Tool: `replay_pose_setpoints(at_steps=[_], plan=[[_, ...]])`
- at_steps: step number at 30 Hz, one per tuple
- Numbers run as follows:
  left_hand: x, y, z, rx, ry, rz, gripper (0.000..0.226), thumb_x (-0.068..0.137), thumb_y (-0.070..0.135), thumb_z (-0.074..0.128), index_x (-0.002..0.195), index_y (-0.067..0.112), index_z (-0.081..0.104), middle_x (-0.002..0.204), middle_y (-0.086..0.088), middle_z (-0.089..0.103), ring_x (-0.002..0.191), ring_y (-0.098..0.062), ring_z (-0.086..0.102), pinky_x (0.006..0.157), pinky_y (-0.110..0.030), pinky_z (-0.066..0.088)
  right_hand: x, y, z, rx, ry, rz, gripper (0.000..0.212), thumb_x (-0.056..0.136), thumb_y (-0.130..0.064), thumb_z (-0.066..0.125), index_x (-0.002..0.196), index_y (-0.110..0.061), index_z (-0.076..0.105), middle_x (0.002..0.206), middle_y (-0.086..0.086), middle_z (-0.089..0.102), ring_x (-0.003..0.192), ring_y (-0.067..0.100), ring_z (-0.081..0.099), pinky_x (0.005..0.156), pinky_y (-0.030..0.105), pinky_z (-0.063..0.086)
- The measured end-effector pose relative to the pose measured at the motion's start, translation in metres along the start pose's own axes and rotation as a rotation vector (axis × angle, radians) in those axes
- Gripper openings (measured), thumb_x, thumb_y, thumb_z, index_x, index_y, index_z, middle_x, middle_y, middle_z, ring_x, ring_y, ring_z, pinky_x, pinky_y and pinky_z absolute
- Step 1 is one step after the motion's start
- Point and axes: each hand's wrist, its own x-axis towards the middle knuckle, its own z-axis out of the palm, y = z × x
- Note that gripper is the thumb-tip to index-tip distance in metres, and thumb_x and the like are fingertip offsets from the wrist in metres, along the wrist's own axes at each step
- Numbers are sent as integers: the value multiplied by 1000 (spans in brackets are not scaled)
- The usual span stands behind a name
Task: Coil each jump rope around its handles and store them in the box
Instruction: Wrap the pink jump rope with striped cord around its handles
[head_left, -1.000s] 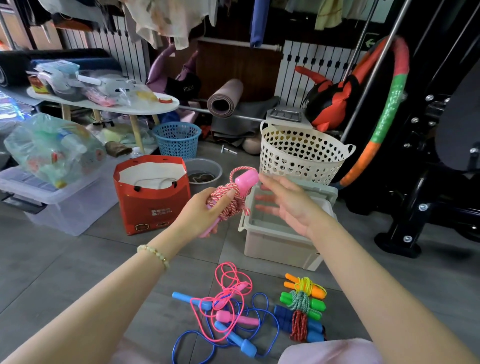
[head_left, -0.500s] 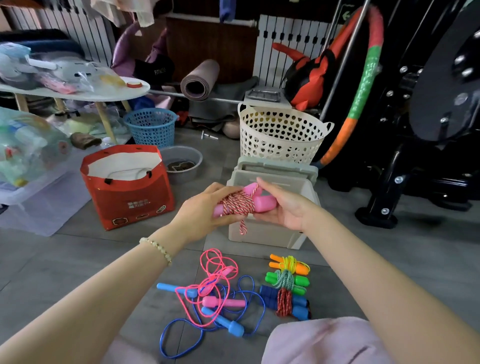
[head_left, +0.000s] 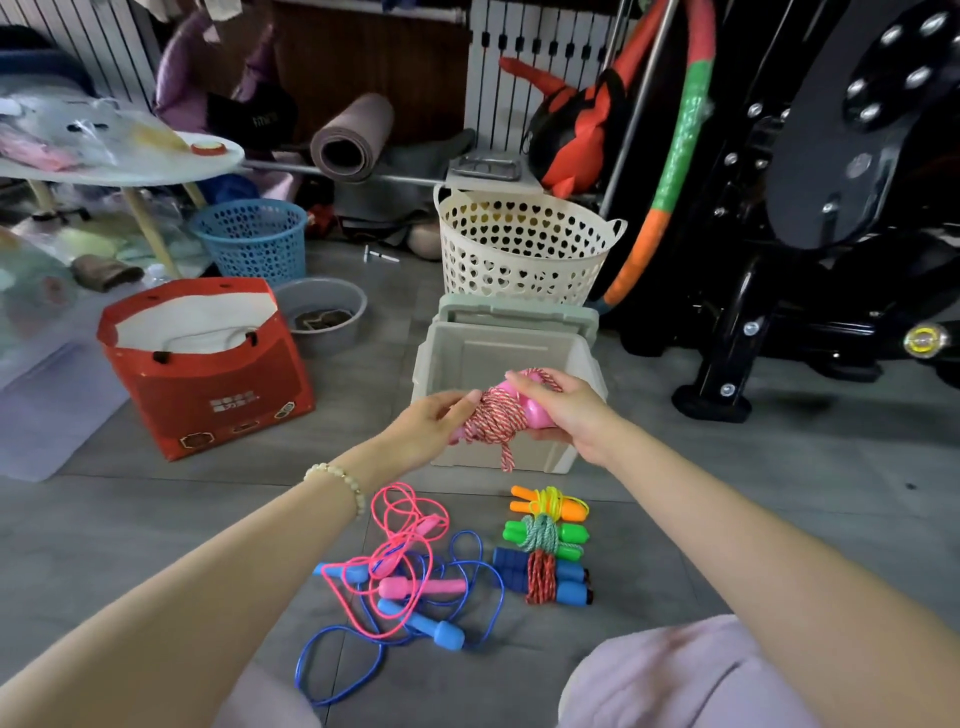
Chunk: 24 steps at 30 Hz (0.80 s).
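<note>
Ropes on the floor (head_left: 156, 519) fall into two lots, which reads as a working order. At lower centre-left the pink rope (head_left: 421, 587) and blue rope (head_left: 441, 631) sprawl tangled together, uncoiled, probably waiting their turn.

Just above them, at mid-frame, the left hand (head_left: 423, 434) has its fingers curled round one end of the coil (head_left: 491, 421), a red-and-white cord wound about pink handles. Its fingertips pinch the wraps, likely to stop them slipping. A short tail of cord hangs loose beneath, so the tie-off looks unfinished.

The right hand (head_left: 569, 410) grips the other end, fingers closed over the pink handles from above. Together the hands hold the coil in the air at the near rim of the box (head_left: 498, 353). The box stands open with its lid (head_left: 514, 312) propped behind, ready to take it; what shows of the inside looks bare.

Below, right of centre, the orange bundle (head_left: 550, 506), green bundle (head_left: 545, 535) and blue bundle (head_left: 545, 577) lie side by side, touching, near the box but not in it, seemingly staged for storing
</note>
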Motion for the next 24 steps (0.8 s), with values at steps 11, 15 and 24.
replay_pose_setpoints(at_steps=[11,15,24], plan=[[5,23,-20,-275,210,-152,44,103,32,31,79,3,54,67,-10,56,36,-5,52,39,-17,41,7,-3,22,145,128,-139,24,89,-36,61,105,-21,53,104,1,61,80,14,62,49,22,54],[4,22,-28,-248,232,-50,23,104,21,31,101,0,40,65,-11,55,38,-5,54,42,-17,43,5,-2,25,115,66,-127,18,92,-38,55,101,-24,48,89,0,61,63,12,61,45,20,49],[2,4,-11,-334,161,-32,16,103,17,35,97,4,41,66,-11,50,38,-2,48,43,-15,41,3,23,12,94,89,-104,21,94,-35,53,104,-17,49,72,4,59,42,8,53,39,19,39]])
